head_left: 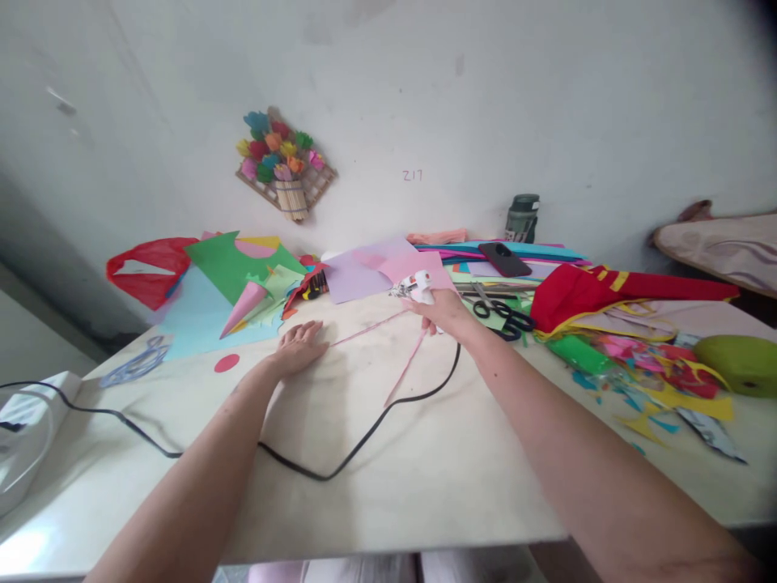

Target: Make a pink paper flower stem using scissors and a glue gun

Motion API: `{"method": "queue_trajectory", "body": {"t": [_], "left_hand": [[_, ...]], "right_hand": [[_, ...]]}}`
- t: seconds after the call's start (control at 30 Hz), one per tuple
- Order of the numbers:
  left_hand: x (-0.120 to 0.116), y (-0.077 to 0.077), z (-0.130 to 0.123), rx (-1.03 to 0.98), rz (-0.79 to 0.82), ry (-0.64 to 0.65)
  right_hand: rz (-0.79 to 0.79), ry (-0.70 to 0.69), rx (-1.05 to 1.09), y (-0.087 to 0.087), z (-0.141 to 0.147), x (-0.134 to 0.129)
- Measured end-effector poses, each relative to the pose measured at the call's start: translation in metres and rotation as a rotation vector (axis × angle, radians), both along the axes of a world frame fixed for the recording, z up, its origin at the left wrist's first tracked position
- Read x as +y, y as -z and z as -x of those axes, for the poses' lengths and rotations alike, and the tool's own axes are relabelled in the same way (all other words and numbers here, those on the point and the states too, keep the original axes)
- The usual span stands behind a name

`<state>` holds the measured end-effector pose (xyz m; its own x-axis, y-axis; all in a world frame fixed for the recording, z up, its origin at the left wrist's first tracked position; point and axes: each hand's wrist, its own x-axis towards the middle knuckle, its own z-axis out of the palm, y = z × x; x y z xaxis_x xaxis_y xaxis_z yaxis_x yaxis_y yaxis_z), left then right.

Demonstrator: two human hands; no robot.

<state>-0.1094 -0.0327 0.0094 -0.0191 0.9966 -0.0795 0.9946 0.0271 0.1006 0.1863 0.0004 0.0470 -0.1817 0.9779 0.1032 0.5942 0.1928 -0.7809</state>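
My right hand (442, 312) is wrapped round a white hot glue gun (418, 285), whose nozzle end points left over the table. From the gun's lower end a black cord (376, 425) loops across the tabletop to the left. One thin pink paper strip (370, 328) runs between my two hands. A second pink strip (405, 368) slants down toward me from below my right hand. My left hand (300, 348) lies on the table with its fingers stretched out, fingertips close to the first strip's left end. A red paper circle (227, 363) lies left of that hand.
Coloured paper sheets (212, 271) and a pink paper cone (246, 304) lie at the back left. Black-handled scissors (507, 312), a phone (503, 259) and a red cloth (564, 300) sit right. Paper scraps (649, 401) cover the far right. A power strip (36, 421) stands left.
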Motion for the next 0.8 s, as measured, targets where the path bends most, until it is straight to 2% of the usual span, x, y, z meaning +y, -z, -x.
{"method": "queue_trajectory", "body": {"t": [0.13, 0.27, 0.37, 0.53, 0.8], "left_hand": [[-0.003, -0.004, -0.005, 0.006, 0.020, -0.022], [-0.004, -0.006, -0.008, 0.005, 0.013, -0.035], [-0.003, -0.003, -0.007, 0.003, -0.004, -0.039], [-0.004, 0.001, -0.005, 0.008, -0.045, -0.015], [-0.004, 0.007, -0.003, -0.021, -0.127, -0.001]], "right_hand": [[-0.072, 0.034, -0.178, -0.003, 0.021, -0.007], [-0.020, -0.023, -0.157, -0.011, 0.045, -0.014], [-0.114, -0.098, -0.166, -0.014, 0.064, -0.017], [-0.275, -0.194, -0.243, -0.008, 0.094, -0.019], [-0.346, -0.285, -0.324, 0.008, 0.127, -0.003]]}}
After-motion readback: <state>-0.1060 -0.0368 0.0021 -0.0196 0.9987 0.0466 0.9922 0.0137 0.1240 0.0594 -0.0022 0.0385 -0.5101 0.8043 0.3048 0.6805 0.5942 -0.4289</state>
